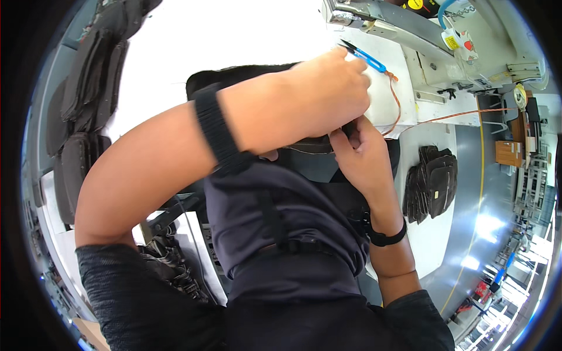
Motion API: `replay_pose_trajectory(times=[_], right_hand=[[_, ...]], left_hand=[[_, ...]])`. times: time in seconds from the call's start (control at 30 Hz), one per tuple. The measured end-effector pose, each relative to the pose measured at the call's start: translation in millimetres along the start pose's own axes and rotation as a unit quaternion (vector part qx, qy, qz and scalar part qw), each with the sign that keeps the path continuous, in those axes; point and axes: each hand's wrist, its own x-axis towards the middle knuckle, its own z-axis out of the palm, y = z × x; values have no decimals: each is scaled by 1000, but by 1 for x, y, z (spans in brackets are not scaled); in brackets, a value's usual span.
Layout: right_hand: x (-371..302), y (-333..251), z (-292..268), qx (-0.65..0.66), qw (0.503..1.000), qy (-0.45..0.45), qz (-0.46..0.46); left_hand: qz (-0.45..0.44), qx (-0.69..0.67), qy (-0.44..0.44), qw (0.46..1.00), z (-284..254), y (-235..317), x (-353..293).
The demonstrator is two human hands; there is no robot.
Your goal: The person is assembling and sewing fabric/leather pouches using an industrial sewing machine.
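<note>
A dark fabric piece [237,76] with a pale edge lies on the white worktable in front of me, partly covered by my left forearm. My left hand [331,85] reaches across it to the right, fingers curled downward; its fingertips and whatever is in them are hidden. Right below, my right hand [366,152] meets it, thumb and fingers closed on the dark edge of the piece. Close beyond the left knuckles lie blue-handled thread snips [370,59], points toward the left hand, tied to an orange cord [398,102].
A sewing machine arm [398,29] stands at the far right. Stacked dark fabric pieces [430,184] lie on a white surface to my right. More dark stacks [88,82] line the left side. The grey floor [468,175] with a yellow line runs along the right.
</note>
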Motion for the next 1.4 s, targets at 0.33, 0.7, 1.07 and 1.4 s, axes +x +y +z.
replay_pose_trajectory(times=[0.33,0.7,1.07,1.4], right_hand=[[-19,-3,-17,119,983,63,-129],[-42,18,-3,24,952,66,-297],[-59,36,2,-33,937,62,-341],[-76,29,-8,252,959,-126,-35]], left_hand=[[-225,-165,-86,956,-36,24,-28],[-362,-235,90,898,-8,103,-75],[-377,-224,179,881,16,134,-83],[-493,-542,3,680,-12,126,-98]])
